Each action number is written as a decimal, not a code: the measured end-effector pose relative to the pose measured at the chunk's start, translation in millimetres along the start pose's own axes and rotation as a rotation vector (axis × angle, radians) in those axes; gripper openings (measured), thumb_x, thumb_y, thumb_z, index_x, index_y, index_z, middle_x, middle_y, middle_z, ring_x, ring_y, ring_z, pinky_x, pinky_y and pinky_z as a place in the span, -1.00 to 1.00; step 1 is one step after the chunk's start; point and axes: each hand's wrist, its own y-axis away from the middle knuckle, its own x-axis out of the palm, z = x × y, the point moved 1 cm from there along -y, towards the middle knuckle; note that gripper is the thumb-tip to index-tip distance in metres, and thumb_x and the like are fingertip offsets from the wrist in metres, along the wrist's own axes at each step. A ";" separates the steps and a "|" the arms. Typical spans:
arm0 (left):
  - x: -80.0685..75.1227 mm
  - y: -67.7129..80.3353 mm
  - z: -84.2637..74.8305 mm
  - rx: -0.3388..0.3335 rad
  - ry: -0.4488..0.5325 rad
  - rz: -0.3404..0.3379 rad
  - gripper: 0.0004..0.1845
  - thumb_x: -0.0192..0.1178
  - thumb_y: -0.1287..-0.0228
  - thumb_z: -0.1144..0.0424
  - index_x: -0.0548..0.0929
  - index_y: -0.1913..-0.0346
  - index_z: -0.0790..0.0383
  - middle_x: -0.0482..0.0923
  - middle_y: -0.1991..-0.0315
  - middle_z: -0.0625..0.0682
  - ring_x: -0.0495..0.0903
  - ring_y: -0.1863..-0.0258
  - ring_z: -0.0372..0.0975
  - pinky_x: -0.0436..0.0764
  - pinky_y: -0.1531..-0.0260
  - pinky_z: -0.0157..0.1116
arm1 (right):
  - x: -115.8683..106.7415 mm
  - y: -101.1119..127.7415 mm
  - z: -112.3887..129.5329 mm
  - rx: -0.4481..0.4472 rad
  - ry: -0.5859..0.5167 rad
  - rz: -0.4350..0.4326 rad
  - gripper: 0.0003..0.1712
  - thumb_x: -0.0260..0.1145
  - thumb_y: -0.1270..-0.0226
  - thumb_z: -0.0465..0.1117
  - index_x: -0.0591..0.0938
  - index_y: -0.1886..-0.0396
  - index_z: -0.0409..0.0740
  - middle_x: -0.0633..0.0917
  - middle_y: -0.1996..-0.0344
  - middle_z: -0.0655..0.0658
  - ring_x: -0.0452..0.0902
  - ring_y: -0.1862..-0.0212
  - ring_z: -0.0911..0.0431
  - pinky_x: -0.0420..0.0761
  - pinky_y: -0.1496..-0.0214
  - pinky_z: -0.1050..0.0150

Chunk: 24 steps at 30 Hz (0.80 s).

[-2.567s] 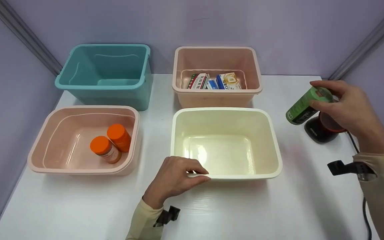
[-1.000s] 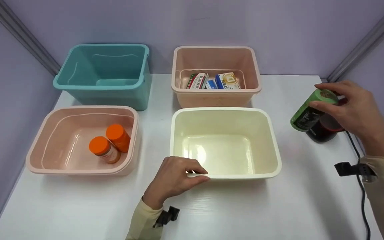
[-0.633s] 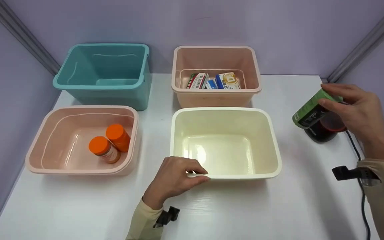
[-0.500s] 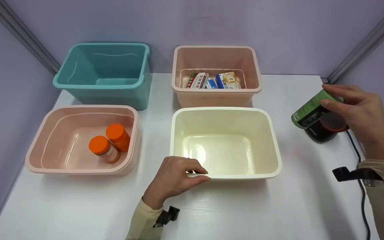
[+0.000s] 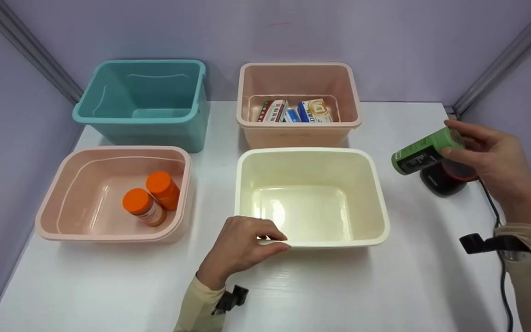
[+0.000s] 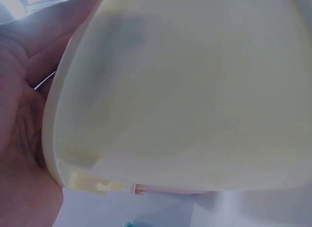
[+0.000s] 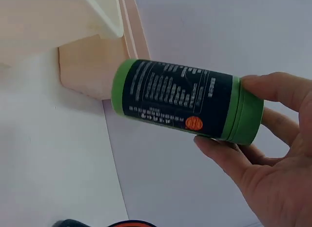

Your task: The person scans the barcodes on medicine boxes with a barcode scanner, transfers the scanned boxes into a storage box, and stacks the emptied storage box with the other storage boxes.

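Note:
My right hand (image 5: 493, 161) grips a green canister (image 5: 420, 152) with a black label by its lidded end. The canister is tilted, its base pointing left, above and partly in front of a black device (image 5: 444, 180) with a dark red round face. In the right wrist view, fingers and thumb wrap the lid end of the canister (image 7: 180, 101), and white print and an orange mark show on its label. My left hand (image 5: 244, 246) pinches the near rim of the cream bin (image 5: 382, 207); the left wrist view shows that hand (image 6: 29, 124) against the bin's outer wall (image 6: 185, 100).
A pink bin (image 5: 109, 237) at left holds two orange-capped bottles (image 5: 150, 198). Behind stand a teal bin (image 5: 141, 121) and another pink bin (image 5: 300, 133) with several small medicine boxes (image 5: 314, 111). A black cable (image 5: 503, 272) runs along the right edge. Walls enclose the table.
Over the last half second the canister has tipped closer to level, its base swinging left and up. Earlier the right hand shifted slightly right and down. My left hand and the bins stay put.

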 end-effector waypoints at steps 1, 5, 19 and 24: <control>-0.1 -0.1 -0.2 0.002 0.000 -0.001 -0.85 0.41 -0.15 -0.01 0.82 0.37 -0.04 0.66 0.42 -0.35 0.53 0.46 -0.57 0.44 0.45 -0.48 | -0.1 0.6 0.2 -0.008 0.087 -0.011 -0.39 0.43 -0.19 -0.44 0.58 -0.27 -0.12 0.62 -0.01 0.09 0.54 0.01 0.25 0.54 0.17 0.50; -0.1 0.2 -0.2 0.008 -0.003 -0.006 -0.86 0.42 -0.15 0.00 0.81 0.38 -0.04 0.66 0.42 -0.34 0.52 0.46 -0.57 0.44 0.45 -0.48 | 0.3 2.7 2.1 -0.055 0.453 -0.104 -0.38 0.48 -0.21 -0.17 0.57 -0.30 0.02 0.55 -0.02 0.12 0.44 0.00 0.26 0.41 0.07 0.52; -0.3 0.4 -0.6 0.009 -0.012 -0.008 -0.85 0.42 -0.15 -0.01 0.81 0.38 -0.04 0.66 0.43 -0.33 0.52 0.46 -0.56 0.45 0.46 -0.46 | 2.3 12.1 6.4 -0.096 0.916 -0.276 -0.32 0.33 -0.29 0.13 0.57 -0.13 -0.36 0.49 -0.05 -0.42 0.41 0.01 -0.31 0.38 0.10 -0.03; 0.2 0.4 -0.3 0.008 -0.017 -0.005 -0.84 0.41 -0.15 -0.01 0.81 0.38 -0.04 0.66 0.43 -0.33 0.52 0.46 -0.56 0.45 0.46 -0.45 | 1.1 12.4 9.0 -0.029 0.974 -0.246 -0.26 0.29 -0.30 0.18 0.51 -0.04 -0.48 0.45 0.05 -0.46 0.35 0.06 -0.33 0.28 0.09 -0.13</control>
